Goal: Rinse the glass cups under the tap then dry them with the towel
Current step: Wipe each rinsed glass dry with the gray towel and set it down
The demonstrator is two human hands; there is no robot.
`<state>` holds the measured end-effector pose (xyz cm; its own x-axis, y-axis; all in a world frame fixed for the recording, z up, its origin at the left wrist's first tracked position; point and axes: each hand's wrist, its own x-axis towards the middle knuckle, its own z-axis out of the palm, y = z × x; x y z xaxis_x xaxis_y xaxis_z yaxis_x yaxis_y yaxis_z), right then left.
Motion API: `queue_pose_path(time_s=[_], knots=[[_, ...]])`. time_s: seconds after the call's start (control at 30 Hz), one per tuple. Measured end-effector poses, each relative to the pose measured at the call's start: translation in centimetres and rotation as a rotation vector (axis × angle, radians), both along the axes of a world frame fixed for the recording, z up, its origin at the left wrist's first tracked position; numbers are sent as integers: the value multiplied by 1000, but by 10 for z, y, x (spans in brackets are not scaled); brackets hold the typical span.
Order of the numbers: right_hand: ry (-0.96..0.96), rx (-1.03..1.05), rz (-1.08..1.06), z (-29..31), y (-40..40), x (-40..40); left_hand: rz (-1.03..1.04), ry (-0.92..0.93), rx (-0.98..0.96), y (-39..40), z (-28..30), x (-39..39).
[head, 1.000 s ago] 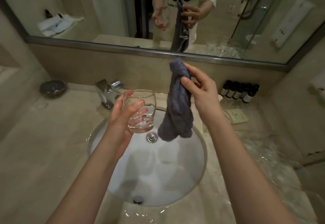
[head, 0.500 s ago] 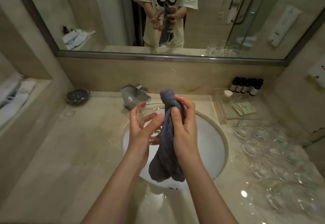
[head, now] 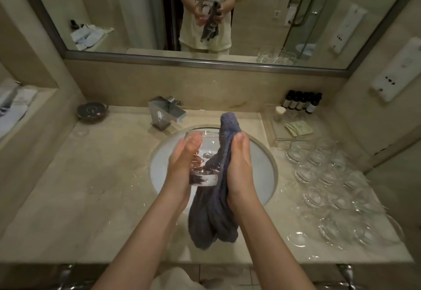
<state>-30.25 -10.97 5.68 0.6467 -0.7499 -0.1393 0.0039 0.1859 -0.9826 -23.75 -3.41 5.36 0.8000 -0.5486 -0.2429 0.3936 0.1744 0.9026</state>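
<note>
Above the white sink basin (head: 262,175), my left hand (head: 182,162) grips a clear glass cup (head: 205,153) from its left side. The cup tilts with its mouth away from me. My right hand (head: 239,164) holds a grey-blue towel (head: 216,212) and presses it against the cup's right side. Part of the towel reaches into the cup, one end sticks up past my fingers, and the rest hangs down over the basin. The square chrome tap (head: 166,112) stands behind the basin with no water running.
Several clear glass cups (head: 330,182) sit mouth-down on the wet counter to the right. Small dark bottles (head: 300,101) and a clear tray (head: 293,128) stand at the back right. A dark round dish (head: 91,110) rests at the back left. A mirror covers the wall.
My hands came together: the towel, first held apart from the cup, is now pressed against and into it. The cup tipped its mouth away from me, and my view pulled back.
</note>
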Motion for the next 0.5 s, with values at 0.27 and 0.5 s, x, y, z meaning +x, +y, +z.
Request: queue_pose_path(time_s=[0.27, 0.5], knots=[[-56, -238, -119, 7, 7, 3, 72, -230, 146, -1, 14, -9], [-62, 25, -83, 10, -7, -1, -2, -209, 222, -1, 19, -8]])
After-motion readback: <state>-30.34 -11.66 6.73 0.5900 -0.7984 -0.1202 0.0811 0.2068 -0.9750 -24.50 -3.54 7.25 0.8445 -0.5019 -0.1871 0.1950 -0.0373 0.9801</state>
